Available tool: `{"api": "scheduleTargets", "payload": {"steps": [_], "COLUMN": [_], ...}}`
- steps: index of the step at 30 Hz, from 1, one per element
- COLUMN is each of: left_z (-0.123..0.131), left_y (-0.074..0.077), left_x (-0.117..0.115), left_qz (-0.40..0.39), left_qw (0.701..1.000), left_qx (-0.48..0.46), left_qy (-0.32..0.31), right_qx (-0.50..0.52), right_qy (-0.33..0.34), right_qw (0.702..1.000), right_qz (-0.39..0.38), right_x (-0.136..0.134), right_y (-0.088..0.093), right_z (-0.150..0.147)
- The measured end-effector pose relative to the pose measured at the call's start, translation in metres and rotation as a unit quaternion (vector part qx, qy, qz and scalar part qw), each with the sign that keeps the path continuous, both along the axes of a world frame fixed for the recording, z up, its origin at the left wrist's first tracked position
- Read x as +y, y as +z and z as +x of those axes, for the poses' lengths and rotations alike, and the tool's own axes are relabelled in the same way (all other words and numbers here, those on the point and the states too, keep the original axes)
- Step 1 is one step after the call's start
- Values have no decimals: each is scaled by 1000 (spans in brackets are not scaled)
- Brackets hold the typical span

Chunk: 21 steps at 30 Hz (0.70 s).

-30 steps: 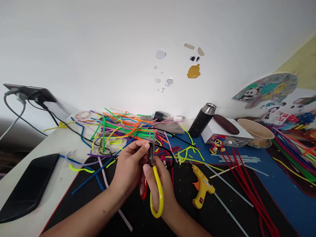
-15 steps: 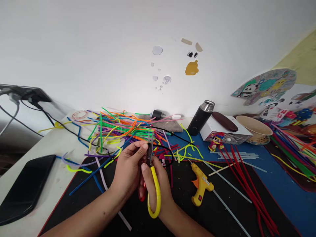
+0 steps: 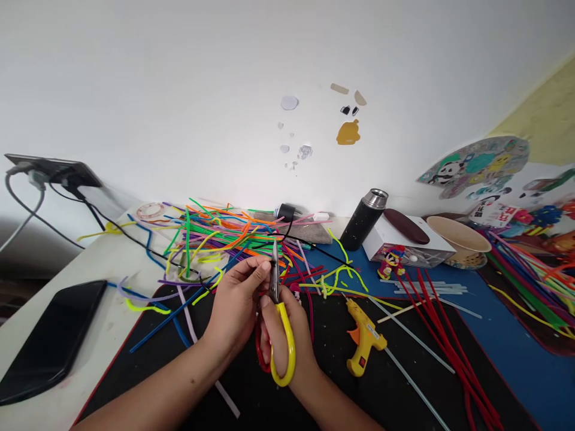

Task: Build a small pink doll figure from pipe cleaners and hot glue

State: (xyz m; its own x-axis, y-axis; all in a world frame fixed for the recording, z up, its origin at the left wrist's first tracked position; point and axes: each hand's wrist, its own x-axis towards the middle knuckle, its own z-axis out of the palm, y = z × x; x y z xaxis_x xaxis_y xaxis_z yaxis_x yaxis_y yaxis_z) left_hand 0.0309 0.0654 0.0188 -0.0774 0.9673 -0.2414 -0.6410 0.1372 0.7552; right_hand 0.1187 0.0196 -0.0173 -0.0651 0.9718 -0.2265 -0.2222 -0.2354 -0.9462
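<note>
My right hand (image 3: pixel 287 326) is wrapped round the handles of a pair of scissors (image 3: pixel 283 371), one loop yellow and the other red. The blades point away from me and look closed together. Just left of them, my left hand (image 3: pixel 236 299) pinches a small black piece, apparently pipe cleaner, between thumb and forefinger; most of it is hidden by the fingers. Beyond the blade tips a thin black strand (image 3: pixel 287 235) curves over the pile of coloured pipe cleaners (image 3: pixel 220 230).
A yellow glue gun (image 3: pixel 366 338) lies on the black mat (image 3: pixel 332 383), near red pipe cleaners (image 3: pixel 449 335) and glue sticks (image 3: pixel 431 288). Behind stand a black flask (image 3: pixel 363 220) and a white box (image 3: pixel 377 245) beside a small figure (image 3: pixel 392 262). A phone (image 3: pixel 51 341) lies at left.
The scissor blades have gone from slightly apart to closed. The black loop that hung to the right of my hands is gone from there; a black strand now curves beyond the blade tips.
</note>
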Motion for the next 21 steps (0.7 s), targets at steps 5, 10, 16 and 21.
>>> {"api": "scheduleTargets", "payload": {"steps": [5,10,16,21], "left_z": [-28,-66,-76,-64], "left_y": [29,58,62,58], "left_x": [15,23,22,19], "left_qz": [94,156,149,147], "left_qw": [994,983,983,974], "left_qx": [15,43,98,117], "left_qy": [56,84,-43,-127], "right_qx": [-13,-118,-428,-517], "right_qy": [43,165,281,383], "right_qw": [999,979,839,720], "right_qz": [20,32,183,259], "right_x": [-6,-15,-23,-28], "right_y": [10,16,22,31], "right_z": [3,11,8,0]}}
